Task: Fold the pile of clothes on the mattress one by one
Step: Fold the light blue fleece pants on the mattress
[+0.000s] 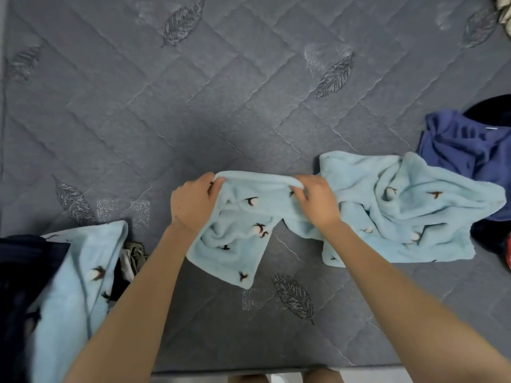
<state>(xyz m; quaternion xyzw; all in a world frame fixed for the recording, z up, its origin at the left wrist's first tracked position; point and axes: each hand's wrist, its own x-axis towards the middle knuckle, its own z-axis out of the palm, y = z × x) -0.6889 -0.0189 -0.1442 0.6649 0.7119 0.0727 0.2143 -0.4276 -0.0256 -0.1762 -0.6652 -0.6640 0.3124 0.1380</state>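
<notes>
The left hand (193, 203) and right hand (318, 201) each pinched one edge of the pale blue fleece garment (387, 211), which lay crumpled on the mattress (193, 106), trailing rightward. It seemed the spreading step; next it would need pulling flat. Top or trousers, I could not tell; the navy clothes (464, 145) ran off frame

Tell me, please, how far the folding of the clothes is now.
Done, it seems: one light blue printed piece lies over dark cloth at the lower left, though I cannot tell how neatly. In hand: left hand and right hand both grip the top edge of a crumpled light blue fleece garment on the mattress. Left: the navy garment at the right, lying unfolded.
</notes>
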